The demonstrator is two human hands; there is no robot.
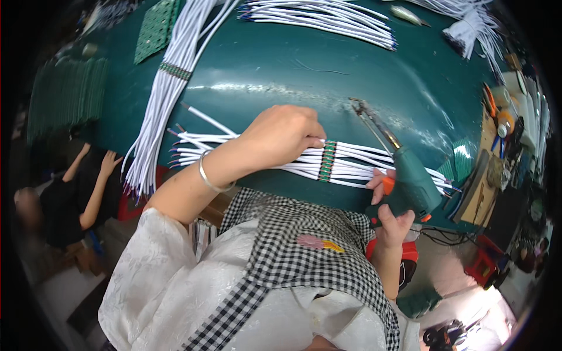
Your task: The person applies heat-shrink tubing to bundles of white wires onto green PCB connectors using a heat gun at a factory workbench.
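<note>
My left hand reaches over a row of white cables and pinches one beside a narrow strip of small green circuit boards. White cables run out from both sides of that strip. In my right hand is a dark green soldering gun with an orange trigger. Its long metal tip points up and away, above the table and apart from the strip. The exact contact of my left fingertips is partly hidden by the hand.
A larger bundle of white cables with a similar strip lies at left, near a perforated green board. More loose cables lie at the back. Pliers and other tools line the right edge. Another person's hand shows at far left.
</note>
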